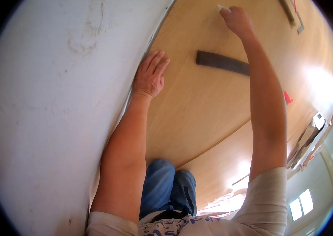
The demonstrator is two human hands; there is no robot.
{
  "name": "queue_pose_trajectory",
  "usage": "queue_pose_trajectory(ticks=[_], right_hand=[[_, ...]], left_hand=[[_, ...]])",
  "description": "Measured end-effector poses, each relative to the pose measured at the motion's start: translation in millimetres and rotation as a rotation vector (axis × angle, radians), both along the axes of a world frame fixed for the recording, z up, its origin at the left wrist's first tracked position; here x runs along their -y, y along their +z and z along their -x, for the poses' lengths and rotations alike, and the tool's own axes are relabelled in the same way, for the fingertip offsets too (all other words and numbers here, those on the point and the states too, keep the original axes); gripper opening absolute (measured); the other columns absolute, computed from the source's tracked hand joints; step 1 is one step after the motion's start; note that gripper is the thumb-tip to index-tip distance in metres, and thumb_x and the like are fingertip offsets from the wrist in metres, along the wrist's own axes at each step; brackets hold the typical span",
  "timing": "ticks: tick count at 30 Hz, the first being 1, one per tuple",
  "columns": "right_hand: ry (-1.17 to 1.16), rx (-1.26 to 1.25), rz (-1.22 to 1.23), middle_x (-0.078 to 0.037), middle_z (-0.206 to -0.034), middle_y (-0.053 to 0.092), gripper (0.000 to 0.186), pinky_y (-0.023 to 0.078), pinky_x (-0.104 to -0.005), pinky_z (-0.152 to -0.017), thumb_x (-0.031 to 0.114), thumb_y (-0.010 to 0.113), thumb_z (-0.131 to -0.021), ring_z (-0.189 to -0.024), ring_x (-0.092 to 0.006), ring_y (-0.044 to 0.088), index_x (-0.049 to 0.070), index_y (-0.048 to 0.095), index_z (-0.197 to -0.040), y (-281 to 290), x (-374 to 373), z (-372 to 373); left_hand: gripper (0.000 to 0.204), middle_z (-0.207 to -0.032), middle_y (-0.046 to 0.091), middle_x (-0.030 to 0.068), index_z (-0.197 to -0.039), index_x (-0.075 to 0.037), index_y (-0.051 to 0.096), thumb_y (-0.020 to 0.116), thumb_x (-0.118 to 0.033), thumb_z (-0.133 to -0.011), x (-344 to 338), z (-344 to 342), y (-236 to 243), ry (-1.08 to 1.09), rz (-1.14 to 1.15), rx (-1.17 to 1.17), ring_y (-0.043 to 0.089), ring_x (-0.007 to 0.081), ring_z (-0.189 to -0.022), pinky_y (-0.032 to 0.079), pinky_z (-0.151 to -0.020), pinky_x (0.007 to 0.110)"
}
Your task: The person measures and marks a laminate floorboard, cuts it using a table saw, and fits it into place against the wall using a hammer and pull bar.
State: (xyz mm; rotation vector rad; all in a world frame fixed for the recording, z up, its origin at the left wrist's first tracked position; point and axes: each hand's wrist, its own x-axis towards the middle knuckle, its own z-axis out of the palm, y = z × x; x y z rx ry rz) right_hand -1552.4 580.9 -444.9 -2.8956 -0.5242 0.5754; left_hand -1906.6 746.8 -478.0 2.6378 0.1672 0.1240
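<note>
My left hand (149, 75) lies with its fingers stretched out on the light wooden sheet (182, 106), right beside the long edge of a white panel (64, 129). Farther off, my right arm reaches over the same sheet. The fingers of my right hand (238, 21) are closed round a small whitish object (224, 8); only its pale tip shows, so its kind is unclear. Between the hands a flat dark strip (221, 63) rests on the wood, its right end hidden behind my forearm.
A red object (288, 97) sits just right of my right forearm. At the far right are another dark strip (287, 11) and a thin flat tool (300, 29). Boards and scraps (308, 141) are piled beyond the sheet. A seam crosses the wood near my knees (168, 181).
</note>
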Motion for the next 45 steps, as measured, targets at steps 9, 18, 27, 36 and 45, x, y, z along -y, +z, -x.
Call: queue_pose_trajectory(ticks=[9,18,27,36,45], right_hand=[[-0.05,-0.081,-0.006,-0.025,-0.099,0.073,0.053,0.053,-0.0508,-0.086,0.05,0.054,-0.093,-0.098,-0.0431,0.069,0.001,0.073,-0.098,-2,-3,-12],[-0.049,-0.017,-0.041,-0.025,-0.096,0.072,0.052,0.053,-0.0518,-0.084,0.049,0.055,-0.093,-0.094,-0.0441,0.069,0.0,0.072,-0.097,1,0,-7],[-0.022,-0.002,-0.036,-0.026,-0.096,0.072,0.05,0.053,-0.0519,-0.084,0.048,0.056,-0.094,-0.094,-0.0442,0.069,0.0,0.072,-0.1,8,-8,11],[0.094,0.029,0.002,-0.024,-0.097,0.073,0.052,0.054,-0.0519,-0.085,0.049,0.057,-0.095,-0.095,-0.0439,0.069,0.0,0.071,-0.1,-4,0,-8],[-0.011,0.034,0.0,-0.025,-0.101,0.073,0.052,0.053,-0.053,-0.087,0.049,0.055,-0.095,-0.098,-0.0446,0.069,0.0,0.072,-0.101,3,-5,-26]], left_hand=[[0.062,-0.156,0.048,0.0052,-0.135,-0.014,0.061,0.059,0.002,-0.075,-3,-1,2,-0.008,-0.005,-0.016,0.045,0.0289,-0.144,0.042,-0.115,0.044],[0.061,-0.155,0.049,0.006,-0.134,-0.013,0.061,0.059,0.002,-0.075,-3,-5,3,-0.019,0.01,-0.004,0.046,0.0296,-0.143,0.043,-0.114,0.044],[0.06,-0.155,0.05,0.0068,-0.134,-0.013,0.061,0.058,0.001,-0.075,-5,-4,3,-0.015,0.003,0.009,0.047,0.0302,-0.143,0.044,-0.112,0.045],[0.062,-0.155,0.049,0.007,-0.135,-0.013,0.06,0.06,0.001,-0.075,-5,-3,0,-0.02,0.003,0.009,0.046,0.0309,-0.143,0.043,-0.113,0.045],[0.064,-0.158,0.047,0.0032,-0.138,-0.016,0.059,0.068,-0.004,-0.076,-6,-3,-2,-0.031,-0.041,-0.021,0.043,0.0262,-0.146,0.043,-0.113,0.043]])
